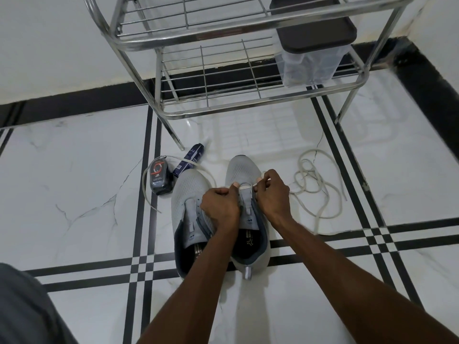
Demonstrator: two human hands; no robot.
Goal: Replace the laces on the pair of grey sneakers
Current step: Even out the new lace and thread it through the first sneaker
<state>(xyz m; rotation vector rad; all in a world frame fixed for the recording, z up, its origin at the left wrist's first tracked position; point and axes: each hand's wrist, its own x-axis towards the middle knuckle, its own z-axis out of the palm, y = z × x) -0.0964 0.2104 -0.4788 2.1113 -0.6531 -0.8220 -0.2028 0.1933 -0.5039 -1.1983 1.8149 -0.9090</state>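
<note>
Both the left hand (219, 207) and right hand (272, 194) pinch the white lace (244, 187) across the right sneaker (242, 170), apparently to even its ends.

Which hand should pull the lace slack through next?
Right, probably. The right hand pinches the lace at the sneaker eyelets, and the loose coil lies on its side. The left hand holds the other end.

Two bare forearms, no sleeves, left hand (219, 207), right hand (272, 194), grey garment (27, 309) at lower left
</note>
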